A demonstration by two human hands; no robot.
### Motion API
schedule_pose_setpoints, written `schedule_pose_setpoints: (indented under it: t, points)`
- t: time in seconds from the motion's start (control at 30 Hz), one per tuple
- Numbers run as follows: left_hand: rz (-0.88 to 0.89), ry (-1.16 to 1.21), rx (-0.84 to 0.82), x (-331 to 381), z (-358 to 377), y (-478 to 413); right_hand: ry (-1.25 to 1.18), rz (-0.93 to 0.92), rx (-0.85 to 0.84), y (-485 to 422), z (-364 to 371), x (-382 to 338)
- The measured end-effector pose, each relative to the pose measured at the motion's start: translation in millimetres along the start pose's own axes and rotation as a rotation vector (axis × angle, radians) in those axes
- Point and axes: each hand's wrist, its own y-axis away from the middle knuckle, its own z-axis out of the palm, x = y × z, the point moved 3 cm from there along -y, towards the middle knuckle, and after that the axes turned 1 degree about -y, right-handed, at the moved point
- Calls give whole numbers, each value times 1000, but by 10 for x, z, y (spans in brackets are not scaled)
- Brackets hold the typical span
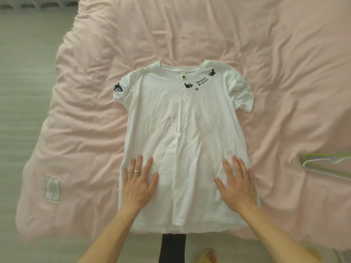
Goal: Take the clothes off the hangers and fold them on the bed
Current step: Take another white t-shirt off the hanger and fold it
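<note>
A white short-sleeved cotton t-shirt (182, 133) is laid out flat on the bed, right on top of the wrinkly pale pink duvet cover (190, 35), collar pointing away from the person and hem at the near edge of the bed. It's got little black cat and paw prints with some lettering near the neckline (199, 81), plus another black print on the sleeve on the left side (118, 87). The sleeve on the right looks a bit bunched up.

Both hands are down on the lower part of the shirt, palms flat. The left hand (139, 184) has its fingers straight and slightly spread, with a ring on one finger, pressing near the shirt's left edge. The right hand (236, 184) does the same near the right edge. Neither one is grabbing anything, just flat palms on fabric.

Off to the right, well apart from the shirt, thin green and white plastic hangers (326, 164) lie stacked on the duvet. There's a white sewn-on care label (51, 189) on the duvet near the lower left corner. Grey floor (22, 73) shows along the left.
</note>
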Motion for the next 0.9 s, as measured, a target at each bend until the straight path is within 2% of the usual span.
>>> schedule_pose_setpoints:
  t: [0.13,0.37,0.47,0.57,0.7,0.9]
  points:
    - [-101,32,-15,-137,167,529,5,-2,-65,513,94,256]
    - [-91,14,-75,-365,251,1137,-2,-6,-85,1152,240,551]
    - [-148,3,-75,-443,279,1224,-78,-8,29,1244,235,577]
    - [-141,-3,51,-458,266,1224,-193,-14,202,1226,200,591]
    - [-128,48,156,-524,235,1212,-323,31,224,1247,195,679]
    - [-242,-42,148,-708,224,1434,-524,294,278,1521,174,913]
